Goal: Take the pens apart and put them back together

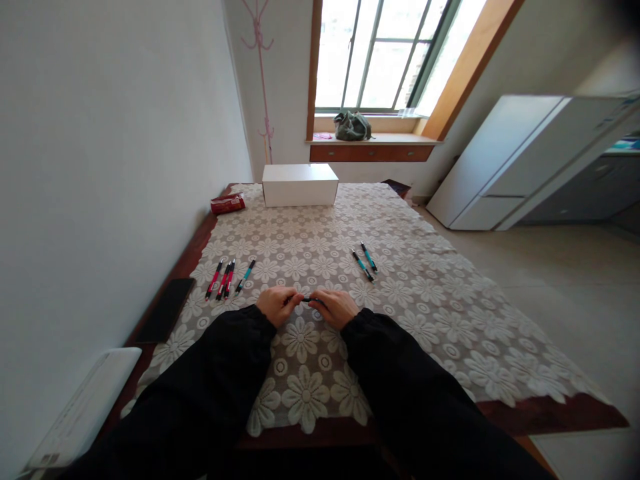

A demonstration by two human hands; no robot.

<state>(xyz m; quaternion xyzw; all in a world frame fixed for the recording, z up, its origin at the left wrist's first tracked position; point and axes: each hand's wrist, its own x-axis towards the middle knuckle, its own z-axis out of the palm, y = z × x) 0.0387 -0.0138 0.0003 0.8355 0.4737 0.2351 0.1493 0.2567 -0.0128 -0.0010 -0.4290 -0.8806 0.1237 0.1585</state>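
A pen (307, 299), its dark middle showing, lies level between my two hands above the tablecloth. My left hand (278, 305) is closed around one end of it, and my right hand (336, 307) grips the other; the fingers hide most of its length. To the left lie several pens with red barrels, among them a red pen (214, 280), and beside them a teal pen (245, 277). Over on the right, a teal and black pen (363, 266) rests alongside a second teal pen (369, 257).
A lace tablecloth (430, 320) covers the table. At its far end stand a white box (300, 185) and a red packet (228, 203). Along the left edge are a flat black object (166, 310) and a white object (87, 407). The wall rises close on the left.
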